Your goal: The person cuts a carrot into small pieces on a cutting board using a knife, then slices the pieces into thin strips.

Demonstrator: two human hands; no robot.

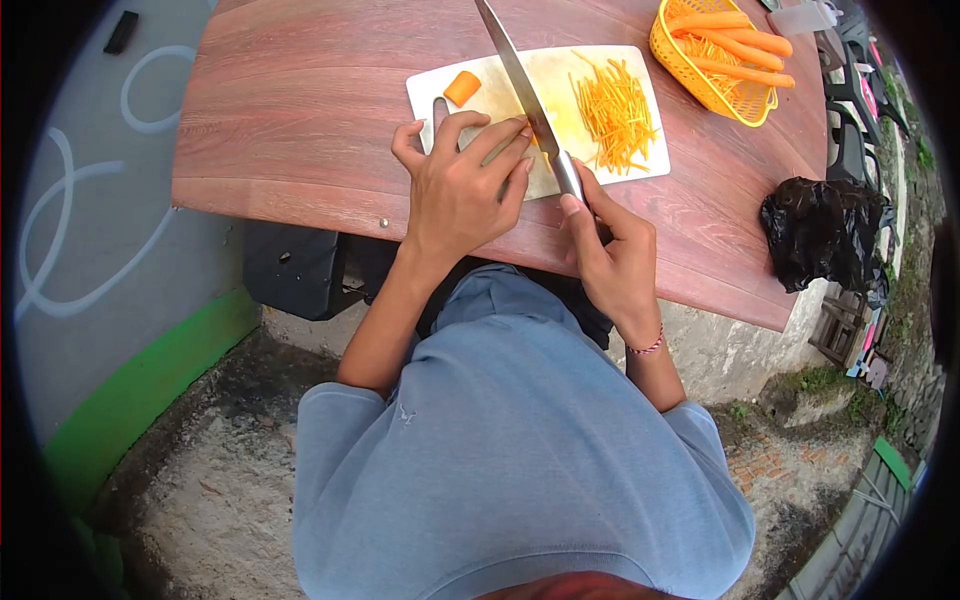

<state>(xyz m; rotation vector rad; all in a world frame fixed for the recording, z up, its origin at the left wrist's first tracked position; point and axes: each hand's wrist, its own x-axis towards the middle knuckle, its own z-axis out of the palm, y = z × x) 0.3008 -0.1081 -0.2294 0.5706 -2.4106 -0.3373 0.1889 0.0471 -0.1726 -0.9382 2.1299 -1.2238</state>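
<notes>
My right hand (612, 240) is closed around the handle of a kitchen knife (522, 82), its long blade slanting up and left over a white cutting board (425, 86). Beside the blade, my left hand (462, 195) presses its bent fingertips on the board, over a bit of carrot that is mostly hidden beneath them. A heap of carrot strips (615, 115) lies on the board's right side. Near the upper left of the board sits a short carrot chunk (462, 88).
A yellow basket (742, 108) with whole carrots (745, 45) and shreds stands at the back right of the wooden table (290, 120). A black plastic bag (825, 230) hangs at the right edge. A clear bottle (803, 18) is at the far right corner.
</notes>
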